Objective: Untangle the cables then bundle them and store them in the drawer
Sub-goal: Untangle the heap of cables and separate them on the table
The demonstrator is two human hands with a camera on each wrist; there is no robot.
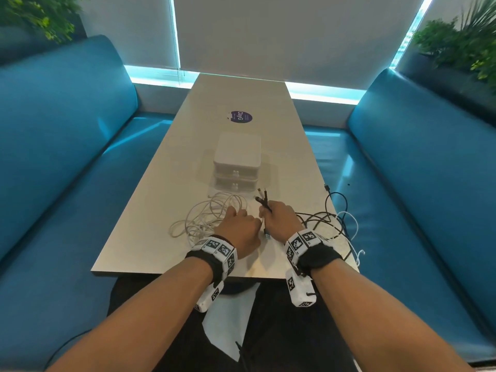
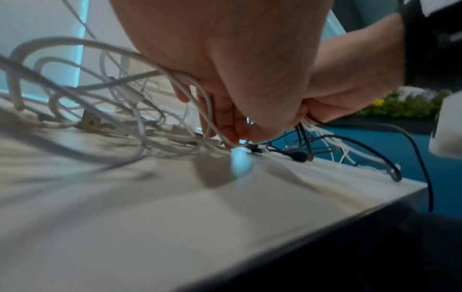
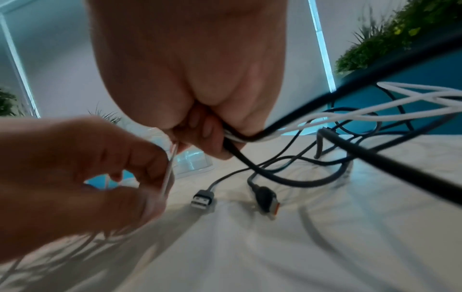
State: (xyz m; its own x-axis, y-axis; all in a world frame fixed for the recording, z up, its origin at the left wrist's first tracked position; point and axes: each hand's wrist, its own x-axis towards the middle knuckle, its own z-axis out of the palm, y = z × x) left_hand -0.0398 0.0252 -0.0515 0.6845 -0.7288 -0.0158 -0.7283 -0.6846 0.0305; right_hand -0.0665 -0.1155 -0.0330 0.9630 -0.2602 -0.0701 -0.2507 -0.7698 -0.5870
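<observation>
both hands in the cables, drawers shut

i saw my left hand [image 1: 239,227] low over the worktop [image 1: 150,237], its thumb and fingers pinching a thin white cable [image 3: 168,173] at the edge of the loose white cable pile [image 1: 208,216]. that pile lay on the worktop to the left of the hand, just in front of the drawer box [image 1: 237,162].

my right hand [image 1: 281,220] was curled tight round a bunch of black cables [image 1: 264,201] and white ones, plug ends sticking up past the knuckles. from it a tangle of black and white cables [image 1: 328,222] trailed to the right, some loops hanging over the worktop's edge above the blue bench [image 1: 402,237]. two black usb plugs [image 3: 203,199] lay flat on the worktop under that hand.

the drawer box stood mid-worktop, both small drawers closed, a round purple sticker [image 1: 240,116] beyond it.
</observation>
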